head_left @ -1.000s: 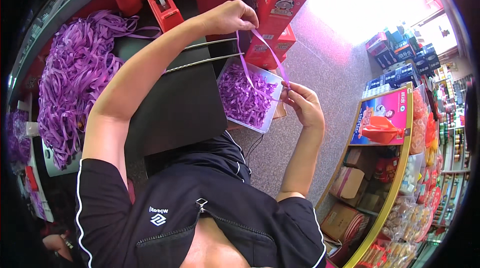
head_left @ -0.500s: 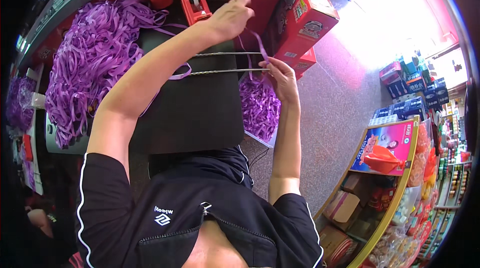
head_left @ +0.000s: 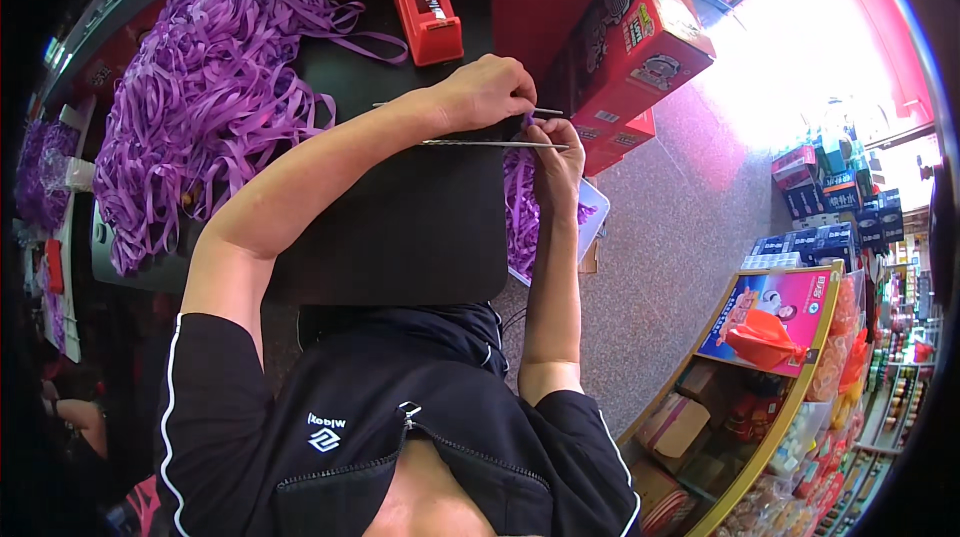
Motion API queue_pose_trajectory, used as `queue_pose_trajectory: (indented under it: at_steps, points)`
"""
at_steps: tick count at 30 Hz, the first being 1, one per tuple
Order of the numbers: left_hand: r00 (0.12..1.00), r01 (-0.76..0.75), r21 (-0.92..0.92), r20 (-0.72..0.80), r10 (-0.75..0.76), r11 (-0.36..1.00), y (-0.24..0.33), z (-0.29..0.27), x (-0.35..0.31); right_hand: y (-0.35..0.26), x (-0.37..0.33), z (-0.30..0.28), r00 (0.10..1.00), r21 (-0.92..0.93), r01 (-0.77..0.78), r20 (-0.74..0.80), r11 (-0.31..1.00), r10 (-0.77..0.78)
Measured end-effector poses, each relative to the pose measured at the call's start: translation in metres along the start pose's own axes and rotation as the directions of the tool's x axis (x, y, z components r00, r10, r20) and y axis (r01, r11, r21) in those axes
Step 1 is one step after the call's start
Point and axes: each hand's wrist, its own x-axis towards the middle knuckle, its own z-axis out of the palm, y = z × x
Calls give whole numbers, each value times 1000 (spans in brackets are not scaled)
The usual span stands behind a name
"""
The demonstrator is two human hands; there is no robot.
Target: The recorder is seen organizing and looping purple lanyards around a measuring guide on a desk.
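Open to pass over the surface (head_left: 400, 247) from the near edge up to the left forearm (head_left: 330, 162), slung across the middle. Blocked along the left edge by a heap of purple ribbon (head_left: 205, 102), toward the far right corner by a red tape dispenser (head_left: 437, 40). Crowded at the right edge by two metal rods (head_left: 490, 145) jutting outward, plus both hands (head_left: 562, 159); walled beyond by red boxes (head_left: 650, 42). Obstructed below that edge by a pale tub (head_left: 598, 219).

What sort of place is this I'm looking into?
Probably a small shop: stocked shelves line the far right, a gold-framed cabinet holding packages stands in front of them, and stacked blue boxes sit near the bright opening.
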Motion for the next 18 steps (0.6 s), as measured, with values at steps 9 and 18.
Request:
queue_pose_trajectory:
  at_steps: [9,18]
  points:
    - [999,-7,-10,46,7,1000,-12,3,10,-4,-4,-2,992,-192,-81,-109,978,61]
    - [999,48,34,18,-48,998,-11,7,10,-5,6,2,993,-355,-15,103,935,55]
